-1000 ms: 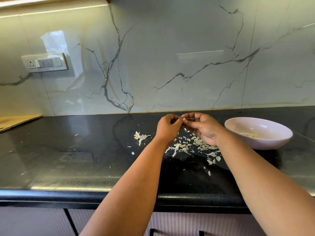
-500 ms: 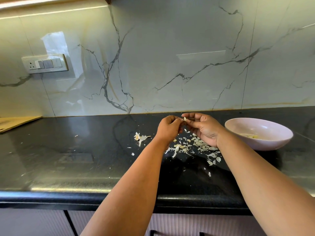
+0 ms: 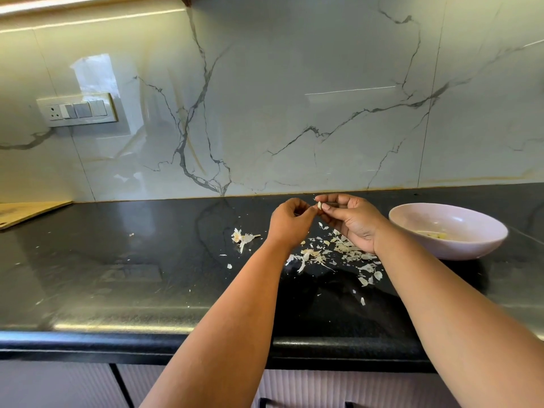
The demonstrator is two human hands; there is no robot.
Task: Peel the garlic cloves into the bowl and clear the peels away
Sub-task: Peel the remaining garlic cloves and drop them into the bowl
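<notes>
Now we peel a garlic clove (image 3: pixel 319 205) above the dark surface (image 3: pixel 117 275).
Our right hand (image 3: pixel 350 222) pinches it; our left hand (image 3: pixel 290 220) fingers curl beside it, peels (image 3: pixel 338 251) underneath, bowl (image 3: pixel 447 231) further right.

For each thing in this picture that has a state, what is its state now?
Small pale garlic clove: pinched by right hand, above the counter.
Left hand: fingers curled, fingertips beside the clove.
Round pale pink bowl: upright, a few pale pieces inside.
Papery white peels: scattered on black stone counter.
</notes>
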